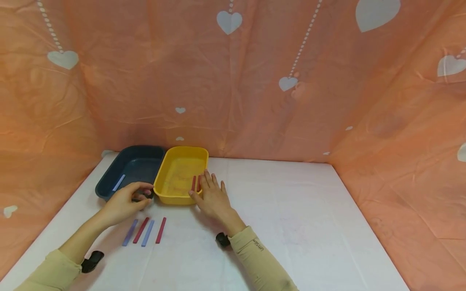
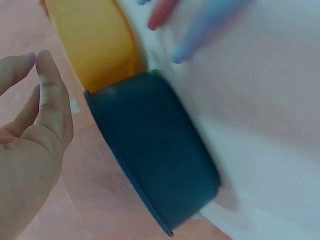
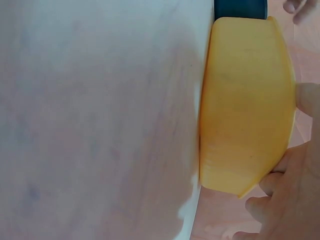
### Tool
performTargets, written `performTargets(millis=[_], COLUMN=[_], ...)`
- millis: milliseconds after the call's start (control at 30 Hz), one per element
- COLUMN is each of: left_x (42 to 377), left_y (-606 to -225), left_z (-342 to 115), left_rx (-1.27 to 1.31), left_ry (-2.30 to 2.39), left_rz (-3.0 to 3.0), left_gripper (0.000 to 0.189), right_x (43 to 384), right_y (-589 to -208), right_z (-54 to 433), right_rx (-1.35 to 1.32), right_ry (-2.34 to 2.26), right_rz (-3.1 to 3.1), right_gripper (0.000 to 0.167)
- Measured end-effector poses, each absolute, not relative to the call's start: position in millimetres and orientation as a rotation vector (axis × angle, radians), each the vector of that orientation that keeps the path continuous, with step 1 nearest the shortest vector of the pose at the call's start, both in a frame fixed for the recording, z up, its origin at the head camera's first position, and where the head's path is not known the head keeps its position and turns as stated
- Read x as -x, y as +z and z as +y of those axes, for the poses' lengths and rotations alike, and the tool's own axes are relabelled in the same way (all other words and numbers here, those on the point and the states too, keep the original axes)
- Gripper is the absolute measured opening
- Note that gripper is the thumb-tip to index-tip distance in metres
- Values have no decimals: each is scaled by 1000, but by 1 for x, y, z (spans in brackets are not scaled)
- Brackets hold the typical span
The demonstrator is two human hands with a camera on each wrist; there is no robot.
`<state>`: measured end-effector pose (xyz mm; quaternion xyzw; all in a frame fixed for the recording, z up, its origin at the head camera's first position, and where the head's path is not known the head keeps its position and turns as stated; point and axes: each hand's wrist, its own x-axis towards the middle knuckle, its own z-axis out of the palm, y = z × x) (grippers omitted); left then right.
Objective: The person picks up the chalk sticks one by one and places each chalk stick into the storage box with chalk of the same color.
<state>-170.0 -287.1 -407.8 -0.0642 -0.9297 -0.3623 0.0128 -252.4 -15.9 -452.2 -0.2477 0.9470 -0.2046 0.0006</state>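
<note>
My left hand (image 1: 125,203) hovers at the front right corner of the dark blue tray (image 1: 105,184), its fingers bent with a gap to the thumb; nothing shows between them. In the left wrist view the thumb and index fingertips appear close together. My right hand (image 1: 214,198) rests on the front right corner of the yellow tray (image 1: 176,200), fingers fairly straight along the right side and thumb at the front rim. Inside the yellow tray lie two red sticks (image 1: 193,183). One light blue stick (image 1: 118,182) lies in the dark blue tray.
On the white table (image 1: 291,218), in front of the trays, two blue sticks (image 1: 147,233) and two red sticks (image 1: 160,230) lie alternating in a row. The trays stand side by side near the orange cloth backdrop (image 1: 255,121). Black straps (image 1: 92,261) sit at the wrists.
</note>
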Motion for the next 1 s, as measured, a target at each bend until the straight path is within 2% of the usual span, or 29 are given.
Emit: performTargets(millis=[433, 1000], left_x=[153, 153], left_y=[-427, -444], left_z=[-304, -319], left_rx=[244, 152], left_ry=[-1002, -1014], left_rz=[-2998, -3192], left_gripper=[35, 33], right_x=[254, 253], right_y=[-453, -453], right_z=[-16, -17], right_rx=[762, 760], right_ry=[-661, -665], right_rz=[2967, 2959], right_gripper=[78, 79])
